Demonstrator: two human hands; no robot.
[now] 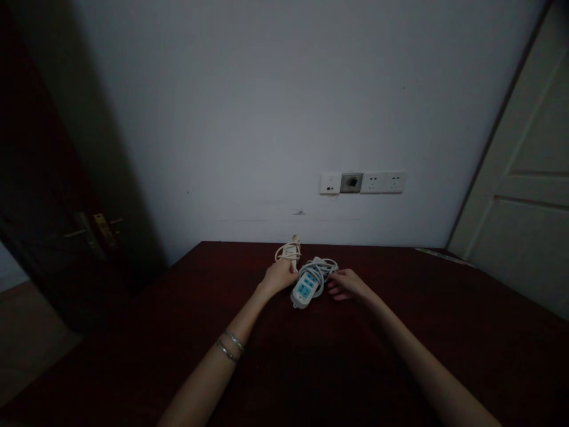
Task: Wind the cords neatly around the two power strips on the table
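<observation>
A white power strip (305, 287) with blue sockets lies on the dark red table (400, 332), its grey cable (323, 268) coiled behind it. A second, cream-coloured bundled cord (289, 252) stands just left of it. My left hand (279, 276) is closed around the lower part of that cream cord, beside the strip's left edge. Resting on the table at the strip's right side, my right hand (344, 285) has its fingers curled and touches the grey coil. Two thin bangles (231, 345) sit on my left forearm.
A row of wall sockets and switches (363, 182) is on the white wall above the table's far edge. A dark wooden door with a brass handle (95, 231) stands at the left. A white panelled door (520, 207) is at the right.
</observation>
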